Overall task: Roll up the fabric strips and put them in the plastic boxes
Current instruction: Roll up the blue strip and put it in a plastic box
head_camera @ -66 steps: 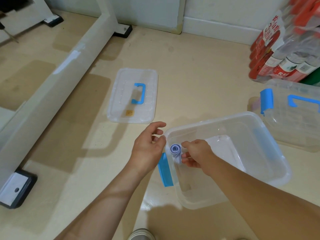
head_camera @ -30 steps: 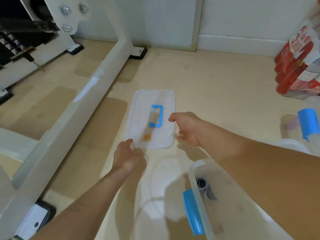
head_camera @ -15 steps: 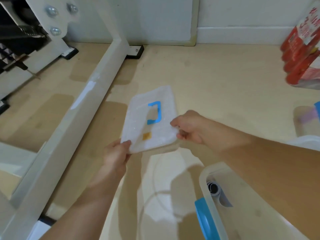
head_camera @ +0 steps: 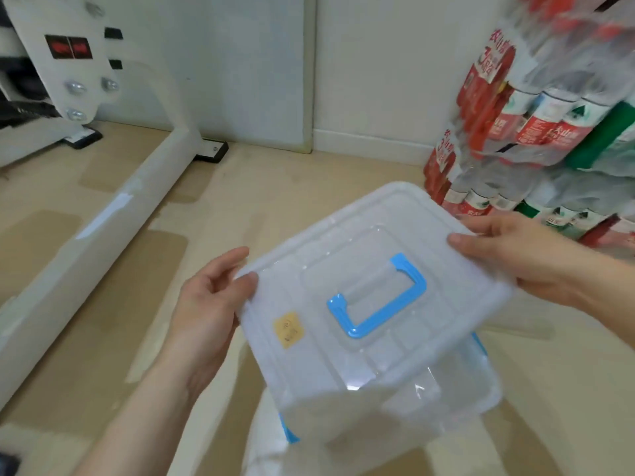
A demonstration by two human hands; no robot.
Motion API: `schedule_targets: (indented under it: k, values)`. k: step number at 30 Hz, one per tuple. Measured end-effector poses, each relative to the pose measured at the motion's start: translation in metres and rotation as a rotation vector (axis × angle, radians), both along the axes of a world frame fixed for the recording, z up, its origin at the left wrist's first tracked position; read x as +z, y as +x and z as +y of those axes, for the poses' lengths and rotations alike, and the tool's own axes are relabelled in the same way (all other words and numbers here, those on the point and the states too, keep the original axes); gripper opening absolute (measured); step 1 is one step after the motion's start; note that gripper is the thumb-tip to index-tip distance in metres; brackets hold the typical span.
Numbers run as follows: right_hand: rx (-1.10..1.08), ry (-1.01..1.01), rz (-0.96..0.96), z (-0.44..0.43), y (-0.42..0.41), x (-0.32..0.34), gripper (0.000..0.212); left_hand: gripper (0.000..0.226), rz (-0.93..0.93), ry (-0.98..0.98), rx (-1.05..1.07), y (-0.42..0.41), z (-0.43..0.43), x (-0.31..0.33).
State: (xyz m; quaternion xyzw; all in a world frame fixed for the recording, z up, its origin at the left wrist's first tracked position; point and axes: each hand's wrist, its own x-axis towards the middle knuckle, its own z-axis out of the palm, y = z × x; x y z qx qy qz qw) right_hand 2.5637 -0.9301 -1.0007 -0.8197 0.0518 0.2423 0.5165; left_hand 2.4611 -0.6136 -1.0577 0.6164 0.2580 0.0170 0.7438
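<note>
- Head view: a clear plastic lid point(head_camera: 374, 231) is held in the air by both hands, tilted, with its top face towards the camera.
- The left hand point(head_camera: 206, 304) grips the lid's left corner. Its thumb lies on top at the rim and its fingers are curled beneath.
- The right hand point(head_camera: 512, 255) grips the lid's far right edge. Its thumb presses on top and its fingers wrap round the edge from behind.
- A blue handle point(head_camera: 378, 298) lies flat in the middle of the lid, and a yellow sticker point(head_camera: 289, 329) sits just left of it on the same face.
- The clear box point(head_camera: 464, 389) stands on the floor point(head_camera: 309, 173) under the lid, and shows past the lid's near right edge.
- Two blue latches point(head_camera: 479, 345) show on the box, one below the lid's right side and one below its near corner.
- The box's inside is blurred and mostly covered by the lid, so whether a fabric strip lies in it cannot be told.
- A white frame leg point(head_camera: 103, 235) slants across the floor, well left of the lid.
- Wrapped packs of bottles point(head_camera: 515, 125) are stacked beyond the lid's right corner, behind the right hand.
</note>
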Motion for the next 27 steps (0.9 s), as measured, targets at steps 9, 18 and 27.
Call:
schedule_targets:
  k: [9, 18, 27]
  values:
    - [-0.292, -0.162, -0.079, -0.047, -0.084, -0.100, 0.016, 0.055, 0.282, 0.243, -0.196, -0.075, -0.067, -0.039]
    - [-0.215, -0.450, -0.200, -0.049, -0.086, -0.134, 0.018, 0.050, 0.287, 0.520, -0.270, -0.067, -0.082, -0.052]
    - [-0.263, -0.379, -0.119, -0.055, -0.077, -0.138, 0.016, 0.036, 0.223, 0.515, -0.196, -0.059, -0.080, -0.066]
